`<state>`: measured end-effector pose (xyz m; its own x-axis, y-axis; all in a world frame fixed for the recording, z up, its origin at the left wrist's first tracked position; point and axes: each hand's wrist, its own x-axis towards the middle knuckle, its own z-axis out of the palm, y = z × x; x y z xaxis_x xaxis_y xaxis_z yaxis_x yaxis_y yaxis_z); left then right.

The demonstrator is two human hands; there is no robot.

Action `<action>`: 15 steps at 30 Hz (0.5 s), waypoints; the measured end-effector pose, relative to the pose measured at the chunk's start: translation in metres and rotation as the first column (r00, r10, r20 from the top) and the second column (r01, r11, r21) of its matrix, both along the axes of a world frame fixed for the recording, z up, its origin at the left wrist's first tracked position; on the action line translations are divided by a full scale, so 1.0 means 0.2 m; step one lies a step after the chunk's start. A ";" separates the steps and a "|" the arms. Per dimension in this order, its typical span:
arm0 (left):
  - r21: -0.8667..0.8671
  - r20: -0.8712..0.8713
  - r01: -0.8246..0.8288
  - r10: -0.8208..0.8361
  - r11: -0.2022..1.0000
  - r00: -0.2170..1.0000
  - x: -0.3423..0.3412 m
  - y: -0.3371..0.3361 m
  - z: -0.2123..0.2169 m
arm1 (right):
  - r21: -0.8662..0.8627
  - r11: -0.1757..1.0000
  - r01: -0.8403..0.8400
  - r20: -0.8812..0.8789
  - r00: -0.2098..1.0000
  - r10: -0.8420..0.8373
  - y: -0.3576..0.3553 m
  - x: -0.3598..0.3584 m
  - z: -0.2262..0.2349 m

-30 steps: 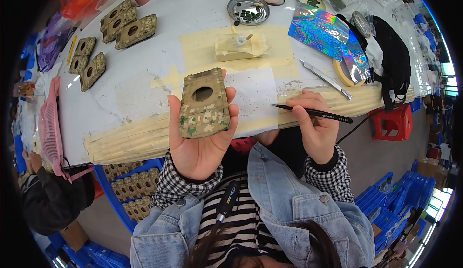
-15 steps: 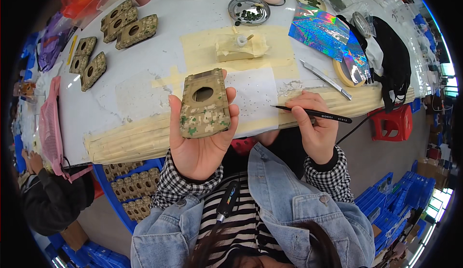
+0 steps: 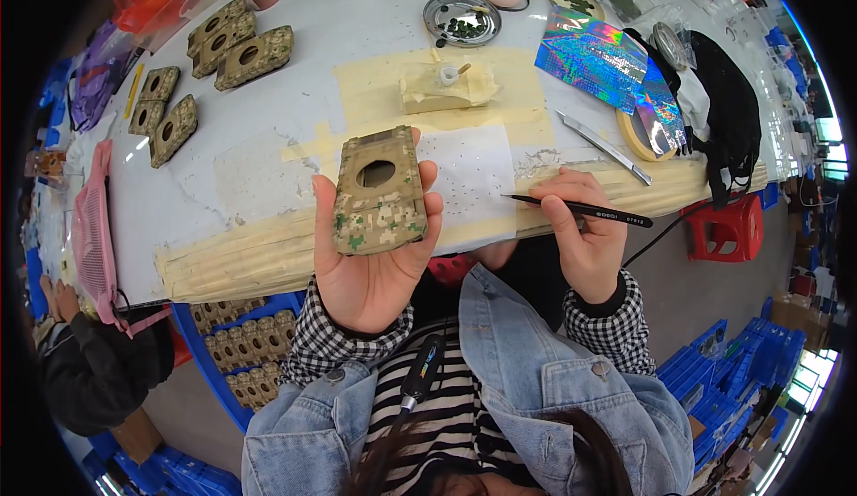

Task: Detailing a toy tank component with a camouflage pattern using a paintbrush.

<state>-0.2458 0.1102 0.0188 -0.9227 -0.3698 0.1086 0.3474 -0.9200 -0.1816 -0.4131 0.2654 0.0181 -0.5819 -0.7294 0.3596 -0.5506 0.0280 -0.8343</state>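
Note:
A camouflage-painted model tank hull (image 3: 379, 215) with a round hole in its top lies in my left hand (image 3: 361, 286), whose fingers curl around its edges. Black tweezers (image 3: 594, 212) are pinched in my right hand (image 3: 589, 241). Their tips point left, over the right edge of a white paper sheet (image 3: 469, 170). Tiny dark specks are scattered on that sheet, too small to name. Behind it, a tape-covered block (image 3: 437, 94) carries a small clear cup with a stick in it.
More camouflage hulls (image 3: 254, 57) stand at the far left; others fill a blue crate (image 3: 210, 353) below the table. A craft knife (image 3: 607, 146), holographic sheets (image 3: 589, 58) and a tape roll (image 3: 644, 134) lie right. A round metal dish (image 3: 486, 32) holds dark green bits. Another person's sleeve (image 3: 98, 362) shows left.

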 end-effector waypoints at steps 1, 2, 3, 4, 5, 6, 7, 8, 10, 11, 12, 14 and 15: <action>-0.001 0.003 0.001 -0.001 1.000 1.000 0.00 0.00 0.00 | 0.000 1.000 -0.003 0.003 1.000 0.003 0.00 0.00 0.00; 0.000 0.007 0.002 -0.002 1.000 1.000 0.00 0.00 0.00 | 0.001 1.000 -0.006 0.006 1.000 0.006 0.00 0.00 0.00; -0.001 0.009 0.003 -0.003 1.000 1.000 0.00 0.00 0.00 | 0.002 1.000 -0.008 0.009 1.000 0.008 0.00 0.00 0.00; -0.002 0.012 0.004 -0.004 1.000 1.000 0.00 0.00 0.00 | 0.004 1.000 -0.009 0.017 1.000 0.009 0.00 0.00 0.00; -0.003 0.015 0.004 -0.004 1.000 1.000 0.00 0.00 0.00 | 0.005 1.000 -0.010 0.025 1.000 0.010 0.00 0.00 0.00; -0.004 0.016 0.003 -0.003 1.000 1.000 0.00 -0.01 0.00 | 0.007 1.000 -0.011 0.033 0.999 0.011 0.00 0.00 0.01; -0.005 0.017 0.003 -0.003 1.000 1.000 0.00 -0.01 0.00 | 0.010 1.000 -0.008 0.039 0.999 0.007 0.00 0.01 0.01; -0.006 0.017 0.004 -0.004 1.000 1.000 0.00 -0.01 0.00 | 0.013 1.000 -0.003 0.044 0.999 0.002 0.00 0.01 0.01; -0.002 0.019 0.007 -0.006 1.000 1.000 0.00 -0.01 0.00 | 0.015 1.000 0.005 0.044 0.999 -0.006 0.00 0.01 0.01; 0.000 0.019 0.005 -0.005 1.000 1.000 0.00 -0.01 0.00 | 0.014 1.000 0.005 0.039 0.999 -0.005 0.00 0.00 0.00; 0.000 0.019 0.004 -0.004 1.000 1.000 0.00 0.00 0.00 | 0.012 1.000 0.004 0.034 0.999 -0.005 0.01 0.00 0.00; 0.001 0.020 0.005 -0.005 1.000 1.000 0.00 0.00 0.00 | 0.008 1.000 0.002 0.020 1.000 -0.002 0.01 0.00 -0.01; 0.000 0.021 0.006 -0.006 1.000 1.000 0.00 -0.01 0.00 | 0.005 1.000 0.002 0.014 1.000 -0.002 0.01 0.00 -0.01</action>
